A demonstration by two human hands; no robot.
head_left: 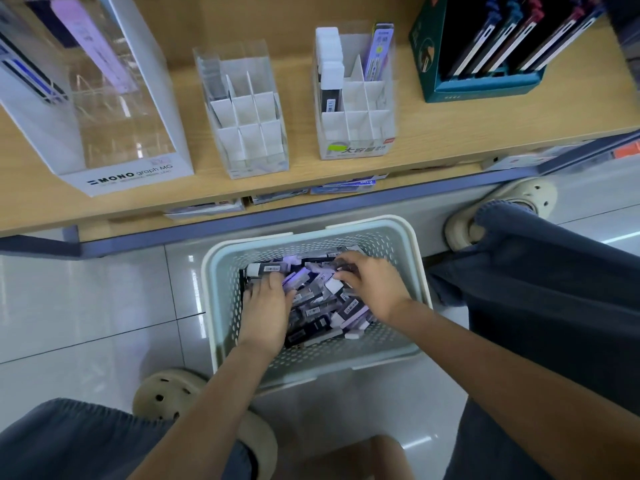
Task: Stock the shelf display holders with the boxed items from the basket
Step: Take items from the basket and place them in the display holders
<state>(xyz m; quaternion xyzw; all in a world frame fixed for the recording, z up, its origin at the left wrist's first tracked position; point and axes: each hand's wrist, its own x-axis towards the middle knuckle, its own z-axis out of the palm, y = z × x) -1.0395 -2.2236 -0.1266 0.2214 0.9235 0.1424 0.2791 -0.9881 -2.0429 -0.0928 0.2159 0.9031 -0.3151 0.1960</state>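
A pale perforated basket [412,258] sits on the floor below the shelf, filled with several small black, white and purple boxed items [318,317]. Both my hands are down inside it. My left hand [266,303] lies on the pile at the left, fingers curled into the boxes. My right hand [372,282] reaches in from the right, its fingers curled around boxes near the far side. On the shelf stand two clear display holders with white dividers: the left holder [249,133] holds one box at its back left, the right holder [356,123] holds a few boxes at the back.
A large clear MONO graph display [104,109] stands at the shelf's left. A teal box of dark notebooks [485,57] stands at the right. The wooden shelf edge [207,209] overhangs the basket. My knees and pale clogs [502,209] flank the basket on the tiled floor.
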